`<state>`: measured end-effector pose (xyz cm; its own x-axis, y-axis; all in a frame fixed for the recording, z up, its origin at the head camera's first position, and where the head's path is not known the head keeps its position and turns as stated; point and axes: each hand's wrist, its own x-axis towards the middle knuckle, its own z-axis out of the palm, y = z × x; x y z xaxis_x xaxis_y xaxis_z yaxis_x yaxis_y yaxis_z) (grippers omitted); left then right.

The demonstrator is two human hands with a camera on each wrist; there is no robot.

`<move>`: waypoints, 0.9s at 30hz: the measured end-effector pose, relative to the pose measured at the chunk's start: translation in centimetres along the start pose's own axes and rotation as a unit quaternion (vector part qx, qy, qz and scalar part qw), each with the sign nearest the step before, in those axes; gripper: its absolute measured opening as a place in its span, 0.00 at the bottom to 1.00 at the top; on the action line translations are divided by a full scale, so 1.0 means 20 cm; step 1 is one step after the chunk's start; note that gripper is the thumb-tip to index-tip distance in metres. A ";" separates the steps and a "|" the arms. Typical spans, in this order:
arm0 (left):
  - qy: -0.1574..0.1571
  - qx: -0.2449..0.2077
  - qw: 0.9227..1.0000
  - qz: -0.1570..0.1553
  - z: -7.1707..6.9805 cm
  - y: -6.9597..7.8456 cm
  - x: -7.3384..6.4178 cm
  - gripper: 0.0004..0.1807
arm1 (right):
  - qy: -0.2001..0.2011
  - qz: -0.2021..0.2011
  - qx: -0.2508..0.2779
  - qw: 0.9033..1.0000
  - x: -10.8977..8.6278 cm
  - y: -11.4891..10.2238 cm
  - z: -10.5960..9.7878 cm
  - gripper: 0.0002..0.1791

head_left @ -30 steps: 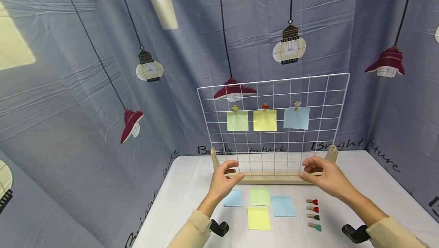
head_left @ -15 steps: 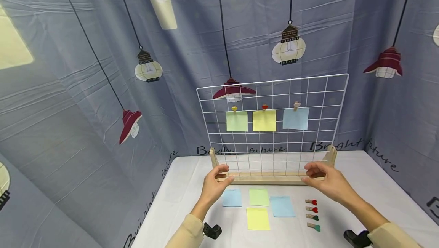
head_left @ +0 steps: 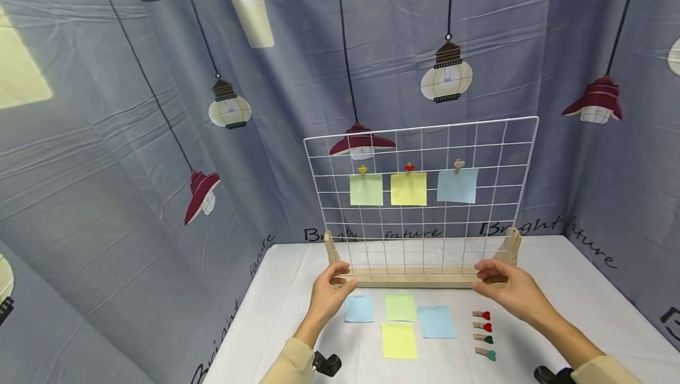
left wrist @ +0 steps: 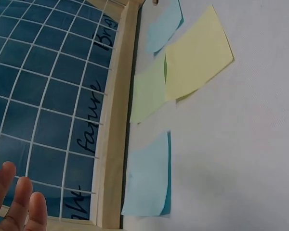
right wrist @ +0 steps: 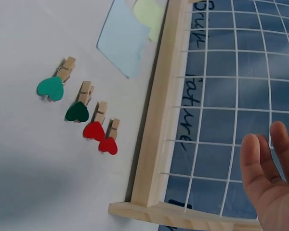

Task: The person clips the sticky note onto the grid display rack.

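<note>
Since the earlier frame, the left hand (head_left: 325, 296) has moved left and down and the right hand (head_left: 511, 291) slightly right and down, so the gap between them is wider. Each hand has its thumb and fingers apart and bent, gripping nothing that shows. They are at either end of a pale, smooth wooden base (head_left: 414, 281); whether they touch it I cannot tell. Above the base stands a rectangular grid (head_left: 446, 206) of thin white wire, held by two wooden uprights (head_left: 510, 247). Three square papers hang in a row on the wires, green (head_left: 366, 189), yellow (head_left: 408, 189) and blue (head_left: 457, 186), under three heart clips: yellow (head_left: 362, 170), red (head_left: 409, 167) and pale (head_left: 459, 164). In front, on the white, cloth-like tabletop (head_left: 287, 298), lie four thin papers with slightly lifted edges: two blue ones (head_left: 437, 321), one green one (head_left: 401, 307) and one yellow one (head_left: 399, 341). Beside them, four small wooden pegs (right wrist: 85, 94) with flat hearts form a column: two red, one dark green, one teal. These papers and pegs lie as before. Wrinkled blue-grey fabric (head_left: 297, 95) printed with lamps hangs behind.
</note>
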<state>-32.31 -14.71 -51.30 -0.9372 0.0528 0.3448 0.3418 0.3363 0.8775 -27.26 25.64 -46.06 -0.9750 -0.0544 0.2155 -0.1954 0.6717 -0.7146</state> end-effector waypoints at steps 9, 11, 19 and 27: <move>0.015 0.002 0.999 -0.034 0.02 -0.08 0.00 0.21 | 0.009 0.005 -0.003 1.000 -0.01 0.03 0.00 0.30; 0.016 0.003 0.999 -0.037 0.04 -0.10 0.00 0.22 | 0.008 0.008 0.001 1.000 -0.02 0.04 0.01 0.30; 0.025 0.035 0.997 -0.056 0.07 -0.16 -0.02 0.19 | 0.011 0.015 0.010 1.000 -0.04 0.06 0.02 0.30; 0.032 0.040 0.996 -0.071 0.09 -0.28 -0.06 0.17 | 0.018 0.009 0.017 1.000 -0.06 0.08 0.02 0.29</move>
<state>-33.18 -15.04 -57.21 -0.9686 -0.0594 0.2416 0.1969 0.4104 0.8904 -26.46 26.55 -47.79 -0.9741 -0.0152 0.2257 -0.1816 0.6474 -0.7402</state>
